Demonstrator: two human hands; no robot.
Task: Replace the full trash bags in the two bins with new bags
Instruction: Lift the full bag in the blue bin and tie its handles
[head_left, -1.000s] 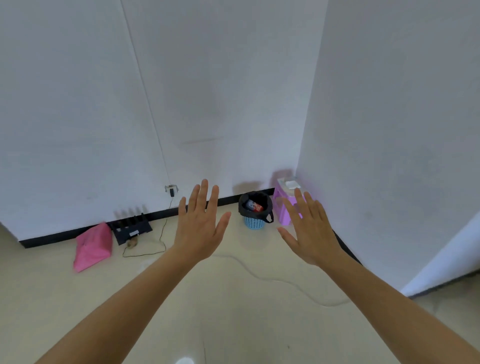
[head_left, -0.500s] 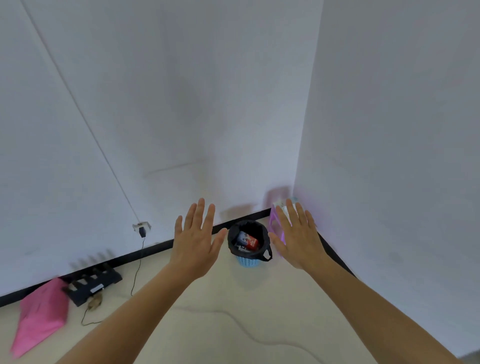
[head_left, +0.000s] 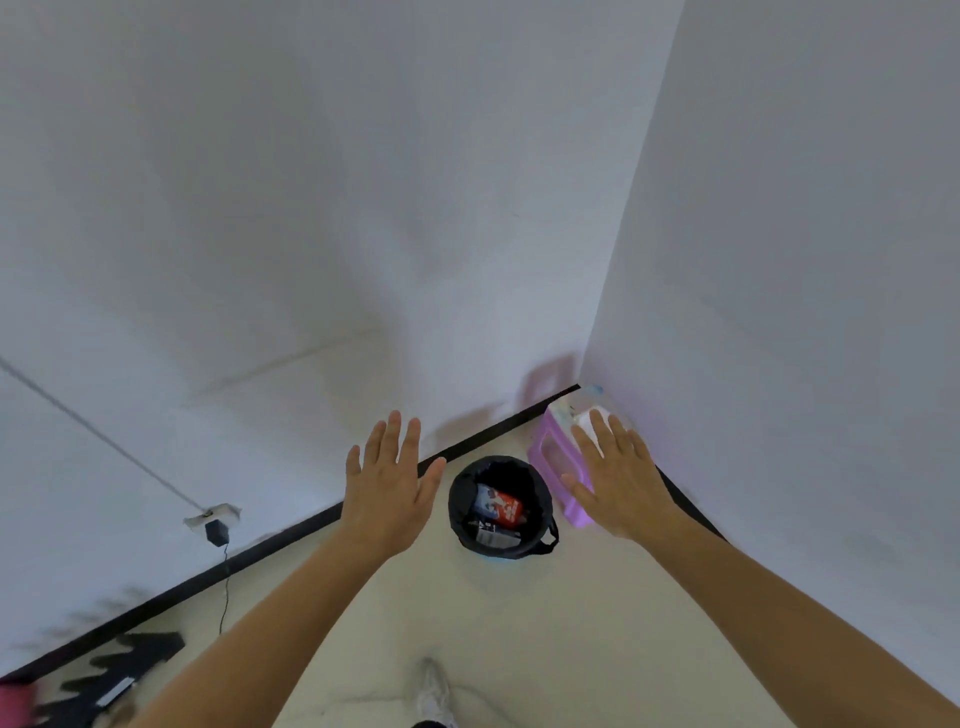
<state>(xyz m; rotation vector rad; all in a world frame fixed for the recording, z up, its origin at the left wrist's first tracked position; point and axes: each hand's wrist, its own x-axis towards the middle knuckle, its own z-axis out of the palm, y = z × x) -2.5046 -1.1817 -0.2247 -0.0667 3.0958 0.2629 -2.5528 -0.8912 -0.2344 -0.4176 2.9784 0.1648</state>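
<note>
A small round bin (head_left: 493, 557) lined with a black trash bag (head_left: 467, 488) stands on the floor near the room's corner. Red and white packaging lies inside the bag. A purple bin (head_left: 550, 452) with white contents stands in the corner to its right. My left hand (head_left: 389, 483) is held out flat with spread fingers, just left of the black bag. My right hand (head_left: 618, 478) is also flat and spread, in front of the purple bin, hiding part of it. Both hands hold nothing.
White walls meet in a corner behind the bins, with a black skirting board (head_left: 291, 535) along the floor. A black adapter (head_left: 217, 532) hangs from a wall socket at left. A black rack (head_left: 124, 670) and something pink (head_left: 15, 706) lie at bottom left. My shoe (head_left: 434, 691) shows below.
The view has moved closer to the corner and tilted down; the bins now sit nearer and between my hands. Both hands stay flat and spread.
</note>
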